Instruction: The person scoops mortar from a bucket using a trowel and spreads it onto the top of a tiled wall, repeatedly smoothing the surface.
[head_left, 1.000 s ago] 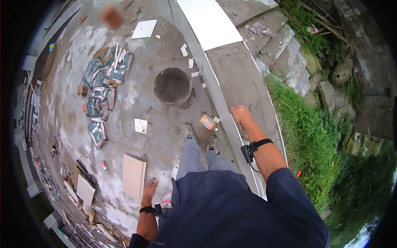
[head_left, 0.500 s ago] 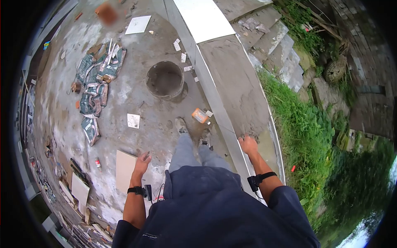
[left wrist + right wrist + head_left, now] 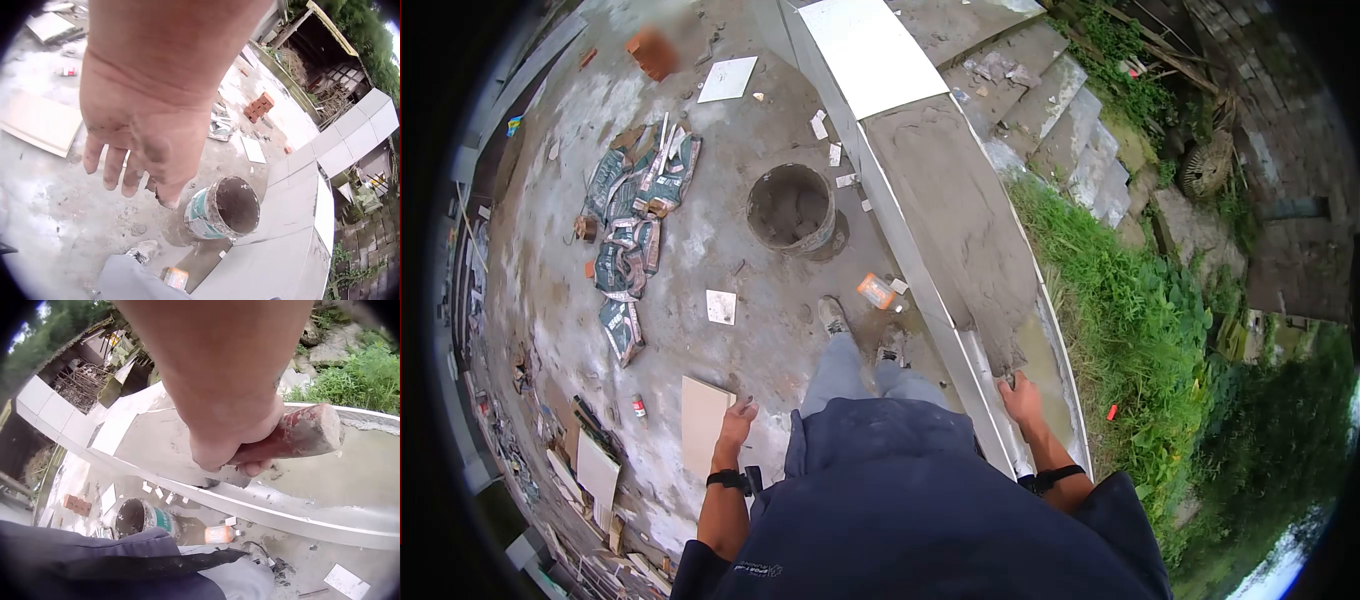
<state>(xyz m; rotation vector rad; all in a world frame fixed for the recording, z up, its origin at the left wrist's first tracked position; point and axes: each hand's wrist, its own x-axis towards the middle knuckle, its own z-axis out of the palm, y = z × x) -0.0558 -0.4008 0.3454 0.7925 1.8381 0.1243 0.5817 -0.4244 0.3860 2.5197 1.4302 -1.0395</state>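
My right hand (image 3: pixel 1022 398) grips a trowel by its red, mortar-smeared handle (image 3: pixel 290 434), over the wall top on my right. Part of the trowel's grey blade (image 3: pixel 234 477) shows below the fingers; the rest is hidden by the hand. Wet grey mortar (image 3: pixel 950 190) covers much of the wall top, from the white tile (image 3: pixel 875 55) at the far end back to this hand. Nearer me, a smoother greenish-grey strip (image 3: pixel 1045 370) shows beside it. Off to my left, my left hand (image 3: pixel 737 422) hangs with loose fingers and holds nothing; its fingertips look dirty.
A mortar-caked bucket (image 3: pixel 792 210) stands on the floor ahead, with an orange-labelled bottle (image 3: pixel 877 291) nearer my feet. Crumpled bags (image 3: pixel 635 225) lie to the left. Large beige tiles (image 3: pixel 703 420) lie by my left hand. Grass (image 3: pixel 1100 270) grows beyond the wall's outer edge.
My right hand has drawn back along the wall top toward my body, and the mortar now reaches nearer me. The left hand has lifted slightly forward, still empty.
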